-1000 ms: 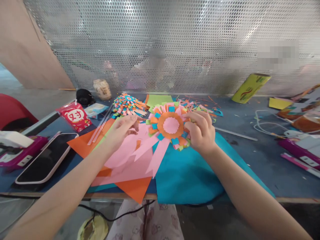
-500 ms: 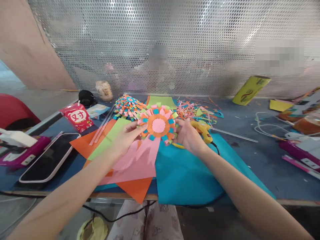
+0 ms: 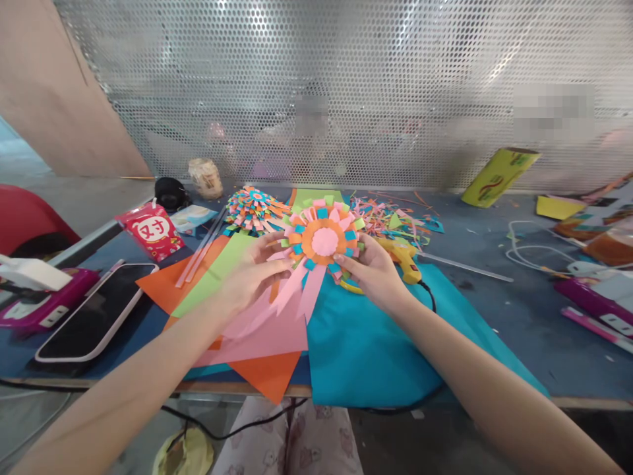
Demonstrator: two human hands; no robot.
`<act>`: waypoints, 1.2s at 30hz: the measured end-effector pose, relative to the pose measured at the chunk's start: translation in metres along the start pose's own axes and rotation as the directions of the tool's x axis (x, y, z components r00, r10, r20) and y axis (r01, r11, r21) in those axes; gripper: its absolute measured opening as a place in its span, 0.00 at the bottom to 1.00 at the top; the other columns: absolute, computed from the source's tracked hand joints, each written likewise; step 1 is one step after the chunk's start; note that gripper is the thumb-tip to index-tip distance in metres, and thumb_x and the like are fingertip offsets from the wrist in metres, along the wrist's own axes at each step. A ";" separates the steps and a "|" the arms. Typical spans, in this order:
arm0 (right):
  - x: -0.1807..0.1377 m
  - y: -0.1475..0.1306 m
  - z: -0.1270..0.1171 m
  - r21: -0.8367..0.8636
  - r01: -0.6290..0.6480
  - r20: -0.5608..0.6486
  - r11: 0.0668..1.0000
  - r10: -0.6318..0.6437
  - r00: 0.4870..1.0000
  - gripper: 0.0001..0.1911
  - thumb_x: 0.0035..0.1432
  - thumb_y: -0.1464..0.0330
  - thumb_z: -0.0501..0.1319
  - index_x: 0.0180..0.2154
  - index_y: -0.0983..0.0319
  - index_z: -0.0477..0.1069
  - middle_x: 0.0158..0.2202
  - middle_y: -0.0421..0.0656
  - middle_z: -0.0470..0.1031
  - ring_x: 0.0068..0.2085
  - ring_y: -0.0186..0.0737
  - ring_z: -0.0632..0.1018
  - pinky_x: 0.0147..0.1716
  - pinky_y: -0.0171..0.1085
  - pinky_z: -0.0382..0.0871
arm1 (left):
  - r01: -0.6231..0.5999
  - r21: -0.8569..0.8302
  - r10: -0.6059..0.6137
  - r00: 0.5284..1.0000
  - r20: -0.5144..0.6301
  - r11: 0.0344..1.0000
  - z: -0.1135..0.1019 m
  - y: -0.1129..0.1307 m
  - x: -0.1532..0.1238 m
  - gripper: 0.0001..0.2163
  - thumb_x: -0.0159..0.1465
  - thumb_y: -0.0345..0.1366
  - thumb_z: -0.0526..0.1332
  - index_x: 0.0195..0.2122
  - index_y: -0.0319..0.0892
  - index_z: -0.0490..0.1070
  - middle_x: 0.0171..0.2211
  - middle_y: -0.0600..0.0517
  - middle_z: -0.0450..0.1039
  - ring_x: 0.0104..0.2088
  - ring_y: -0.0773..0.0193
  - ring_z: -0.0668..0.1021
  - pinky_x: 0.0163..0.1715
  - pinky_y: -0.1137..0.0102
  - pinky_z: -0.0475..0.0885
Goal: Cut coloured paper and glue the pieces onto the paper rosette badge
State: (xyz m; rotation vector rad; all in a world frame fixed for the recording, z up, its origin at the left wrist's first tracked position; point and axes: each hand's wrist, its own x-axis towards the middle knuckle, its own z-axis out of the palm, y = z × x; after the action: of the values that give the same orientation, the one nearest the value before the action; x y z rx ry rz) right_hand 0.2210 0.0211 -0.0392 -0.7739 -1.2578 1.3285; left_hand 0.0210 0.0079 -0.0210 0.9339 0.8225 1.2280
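Note:
Both my hands hold up a paper rosette (image 3: 324,241) with an orange ring, a pink centre, pink, blue and green loops and two pink tails hanging down. My left hand (image 3: 254,272) pinches its left edge. Gripping its right and lower edge is my right hand (image 3: 372,269). Just behind the right hand lies a yellow glue gun (image 3: 403,257) on a teal sheet (image 3: 376,343). Pink (image 3: 277,330), orange (image 3: 267,373) and green (image 3: 217,274) sheets lie under my left hand.
A second paper rosette (image 3: 252,208) and paper scraps (image 3: 390,218) lie further back. A phone (image 3: 93,320), a red packet (image 3: 148,229) and a purple tool (image 3: 39,307) are on the left. A perforated metal screen (image 3: 316,92) closes the back. A yellow tube (image 3: 499,175) and cables (image 3: 534,254) sit right.
The rosette went from my right hand alone to both hands, lifted off the sheets. My left hand came in and pinched its left edge. The glue gun came into view.

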 end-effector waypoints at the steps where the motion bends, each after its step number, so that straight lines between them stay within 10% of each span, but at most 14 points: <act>1: 0.000 0.000 0.000 -0.010 0.009 0.006 1.000 -0.009 1.000 0.24 0.40 0.64 0.72 0.34 0.58 0.60 0.27 0.32 0.72 0.21 0.30 0.74 0.19 0.33 0.72 | -0.001 0.003 0.001 1.000 -0.005 1.000 0.000 0.000 0.000 0.22 0.42 0.27 0.71 0.40 0.45 0.71 0.34 0.55 0.73 0.30 0.69 0.75 0.30 0.72 0.68; 21: 0.000 0.003 -0.003 -0.017 0.130 0.039 0.991 -0.130 0.991 0.24 0.41 0.63 0.72 0.35 0.56 0.60 0.26 0.31 0.69 0.21 0.30 0.73 0.17 0.32 0.72 | 0.125 -0.085 -0.127 0.992 -0.023 0.989 0.003 0.011 0.001 0.07 0.57 0.36 0.56 0.34 0.41 0.70 0.31 0.51 0.73 0.25 0.64 0.77 0.26 0.68 0.72; 31: -0.001 -0.005 -0.003 0.007 0.102 0.000 0.995 -0.102 0.995 0.24 0.40 0.61 0.72 0.35 0.56 0.60 0.27 0.32 0.71 0.22 0.30 0.72 0.17 0.31 0.69 | -0.363 0.418 0.398 0.918 0.004 0.833 -0.026 0.003 0.013 0.16 0.49 0.33 0.69 0.40 0.40 0.73 0.33 0.52 0.75 0.32 0.67 0.76 0.32 0.73 0.70; 36: 0.005 -0.008 -0.011 -0.112 0.144 -0.096 0.983 -0.155 0.983 0.25 0.37 0.60 0.73 0.33 0.56 0.60 0.29 0.33 0.71 0.24 0.32 0.73 0.20 0.33 0.72 | -0.492 0.456 0.605 0.784 -0.139 0.741 -0.029 0.021 0.014 0.10 0.50 0.33 0.68 0.35 0.43 0.76 0.31 0.53 0.76 0.30 0.68 0.76 0.31 0.72 0.70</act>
State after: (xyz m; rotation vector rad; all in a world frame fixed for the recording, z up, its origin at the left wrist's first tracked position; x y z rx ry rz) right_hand 0.2322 0.0275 -0.0332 -0.7956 -1.2846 1.0944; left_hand -0.0112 0.0276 -0.0137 1.4329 1.0895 1.7861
